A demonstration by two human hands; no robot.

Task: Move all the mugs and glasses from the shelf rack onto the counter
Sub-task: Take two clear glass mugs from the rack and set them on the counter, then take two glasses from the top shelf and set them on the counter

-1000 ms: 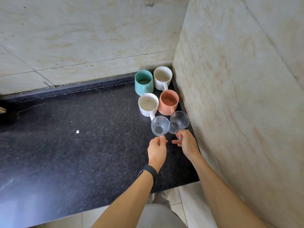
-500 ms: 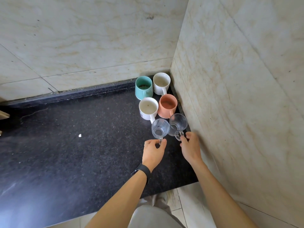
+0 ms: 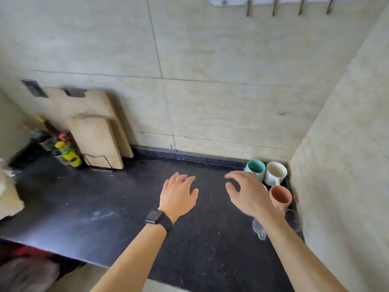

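Note:
On the black counter (image 3: 117,216), in its right corner, stand a teal mug (image 3: 255,168), a white mug (image 3: 275,172) and a terracotta mug (image 3: 281,197). Two clear glasses sit in front of them: one (image 3: 258,227) shows left of my right forearm, the other (image 3: 293,221) right of it. A second white mug is hidden behind my right hand. My left hand (image 3: 177,196) hovers open over the counter's middle, a black watch on its wrist. My right hand (image 3: 247,191) is open too, fingers spread, just left of the mugs. Both hold nothing.
Wooden cutting boards (image 3: 94,131) lean in a wire stand against the back wall at left. Several bottles (image 3: 63,148) stand beside them. A white hook rail (image 3: 273,3) hangs high on the wall. The right wall (image 3: 341,165) closes in the corner.
Both hands let go of the two glasses and drew back to the left, fingers spread. The view swung up and left, bringing in the cutting boards and bottles.

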